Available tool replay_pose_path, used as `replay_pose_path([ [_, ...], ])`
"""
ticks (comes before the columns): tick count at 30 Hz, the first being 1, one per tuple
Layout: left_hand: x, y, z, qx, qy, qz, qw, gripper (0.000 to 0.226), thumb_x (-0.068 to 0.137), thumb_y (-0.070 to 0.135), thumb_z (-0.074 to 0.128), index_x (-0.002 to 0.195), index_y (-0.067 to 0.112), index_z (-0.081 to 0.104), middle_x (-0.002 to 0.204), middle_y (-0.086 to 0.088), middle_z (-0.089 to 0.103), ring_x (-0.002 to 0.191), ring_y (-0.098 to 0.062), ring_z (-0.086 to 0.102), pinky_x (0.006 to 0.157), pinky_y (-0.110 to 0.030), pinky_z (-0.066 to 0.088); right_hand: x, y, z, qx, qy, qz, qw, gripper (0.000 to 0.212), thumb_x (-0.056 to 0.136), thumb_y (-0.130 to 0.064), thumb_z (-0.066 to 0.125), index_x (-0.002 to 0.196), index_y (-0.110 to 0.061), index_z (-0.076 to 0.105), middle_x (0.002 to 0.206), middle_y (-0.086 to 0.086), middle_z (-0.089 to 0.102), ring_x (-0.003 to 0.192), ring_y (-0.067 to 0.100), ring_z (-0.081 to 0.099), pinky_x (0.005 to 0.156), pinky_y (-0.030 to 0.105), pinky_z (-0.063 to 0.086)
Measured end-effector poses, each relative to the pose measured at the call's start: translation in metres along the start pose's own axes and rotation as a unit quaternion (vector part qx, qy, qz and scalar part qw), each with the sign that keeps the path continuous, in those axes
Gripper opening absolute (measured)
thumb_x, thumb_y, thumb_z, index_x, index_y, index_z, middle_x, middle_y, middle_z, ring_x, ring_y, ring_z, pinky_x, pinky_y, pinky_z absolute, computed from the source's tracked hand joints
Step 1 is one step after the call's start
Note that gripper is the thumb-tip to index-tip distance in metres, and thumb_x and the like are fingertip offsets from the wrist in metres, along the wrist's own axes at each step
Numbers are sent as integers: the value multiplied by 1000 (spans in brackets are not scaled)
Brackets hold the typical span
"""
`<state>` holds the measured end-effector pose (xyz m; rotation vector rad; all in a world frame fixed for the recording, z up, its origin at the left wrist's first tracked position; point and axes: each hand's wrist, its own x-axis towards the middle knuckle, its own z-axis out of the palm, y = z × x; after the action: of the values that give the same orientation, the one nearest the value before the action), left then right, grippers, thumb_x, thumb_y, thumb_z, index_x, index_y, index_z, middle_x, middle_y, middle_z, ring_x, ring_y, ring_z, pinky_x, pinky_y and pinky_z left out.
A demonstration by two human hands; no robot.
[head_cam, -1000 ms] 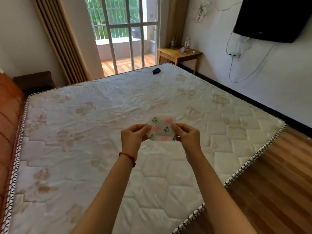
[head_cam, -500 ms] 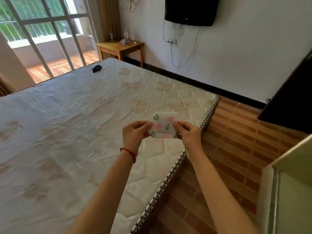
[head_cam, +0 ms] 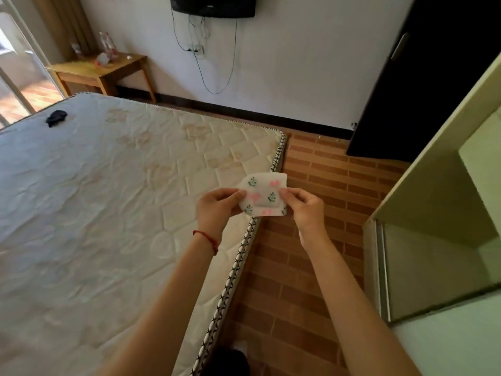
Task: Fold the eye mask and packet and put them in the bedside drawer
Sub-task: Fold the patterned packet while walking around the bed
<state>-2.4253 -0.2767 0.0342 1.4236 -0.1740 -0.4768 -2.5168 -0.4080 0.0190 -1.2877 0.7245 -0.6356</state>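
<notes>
The packet (head_cam: 262,196) is held in the air at chest level, over the edge of the mattress (head_cam: 108,199) where it meets the brick-pattern floor (head_cam: 311,185). Left hand (head_cam: 217,206) pinches the packet's left edge betw. thumb and fingers; right hand (head_cam: 305,206) pinches its right edge the same way. Both grips are closed on the material, no spread fingers. Handling, est. from appearance: thin, white, printed w/ pink hearts and green sprigs; looks very light and soft, prob. non-woven or paper-film wrap. A raised pad shape shows through the centre, so contents are likely the folded eye mask, but that cannot be confirmed. It should crease easily and hold a fold poorly unless pinched; low slip risk, low breakage risk, some tear risk at the sealed margins. Recommended hold: flat margins at opp. edges, as now, or one-hand pinch across the thick centre for carrying. Not resolvable: whether the top right corner is folded over or just curled; back face of packet hidden. No bedside drawer is identifiable; a pale green cabinet (head_cam: 433,213) at right is cut off by the frame edge, its interior only partly seen. A small dark item (head_cam: 56,118) lies far off on the mattress, type unclear.
</notes>
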Motion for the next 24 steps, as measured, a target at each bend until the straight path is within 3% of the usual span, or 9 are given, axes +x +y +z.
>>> replay_pose_path([
  [6, 39, -12, 21, 16, -59, -24, 998, 11, 78, 1, 66, 69, 8, 68, 55, 3, 69, 54, -8, 67, 53, -18, 54, 26, 8, -11, -29, 50, -9, 998, 6, 80, -17, 69, 74, -18, 68, 73, -4, 69, 62, 1, 64, 55, 14, 51],
  [11, 78, -19, 40, 37, -86, -38, 995, 12, 78, 4, 67, 68, 10, 69, 69, -7, 68, 57, -10, 66, 57, -20, 56, 54, 17, -14, -52, 87, 2, 995, 7, 80, -22, 69, 74, -22, 69, 75, -6, 71, 71, 8, 66, 65, 24, 55],
  [16, 109, -26, 62, 48, -117, -61, 990, 8, 80, 2, 64, 73, 4, 67, 71, -9, 66, 53, -5, 65, 50, -15, 52, 81, 20, -20, -35, 123, 3, 992, 12, 81, -18, 69, 70, -24, 68, 61, -17, 69, 61, -4, 65, 53, 12, 51],
  [24, 160, -41, 114, 65, -131, -86, 986, 6, 80, 3, 65, 74, 4, 68, 69, -6, 68, 55, -10, 66, 51, -18, 53, 142, 26, -48, -42, 145, 23, 988, 12, 81, -22, 68, 70, -26, 67, 63, -19, 69, 65, -5, 65, 52, 11, 50],
])
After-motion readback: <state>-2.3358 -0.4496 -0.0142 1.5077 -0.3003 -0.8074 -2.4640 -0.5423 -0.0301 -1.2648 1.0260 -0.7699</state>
